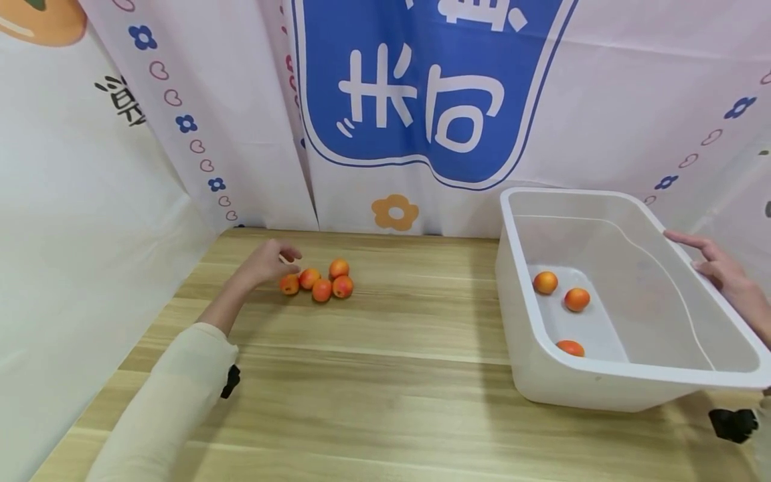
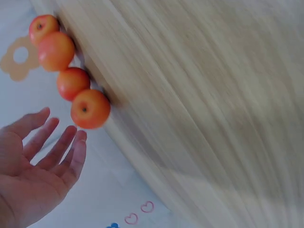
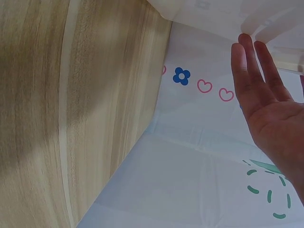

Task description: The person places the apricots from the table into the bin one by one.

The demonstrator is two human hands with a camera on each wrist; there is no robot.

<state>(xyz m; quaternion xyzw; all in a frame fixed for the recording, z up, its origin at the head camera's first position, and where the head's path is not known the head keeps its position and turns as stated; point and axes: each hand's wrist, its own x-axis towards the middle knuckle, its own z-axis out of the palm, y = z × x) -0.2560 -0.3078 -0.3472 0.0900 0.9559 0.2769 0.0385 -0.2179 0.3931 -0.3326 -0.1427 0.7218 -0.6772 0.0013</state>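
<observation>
Head view: five orange-red fruits point(image 1: 322, 290) lie clustered just beside the left hand point(image 1: 271, 261)

The cluster sits on the wood-grain surface point(image 1: 391, 375), toward its far left, with neighbouring fruits touching or nearly so. They look small, light and firm, with smooth skins that would probably roll if nudged and might bruise under a hard squeeze. A gentle hold around the widest part, thumb opposite fingertips, seems best; the leftmost fruit point(image 2: 90, 109) offers the freest side.

In the left wrist view, the left fingers are parted and slightly curved, their tips just beside that fruit, and they hold nothing.

Well apart to the right stands a deep white tub point(image 1: 512, 318), with three similar fruits point(image 1: 577, 300) separate from one another on its floor. The right hand point(image 1: 717, 264) is at its right side, one fingertip on the rim; the right wrist view shows long, nearly straight fingers, not clenched. How firmly they press, I cannot tell.

Behind everything hangs a printed cloth point(image 1: 259, 167) with a large blue panel point(image 1: 421, 87).
</observation>
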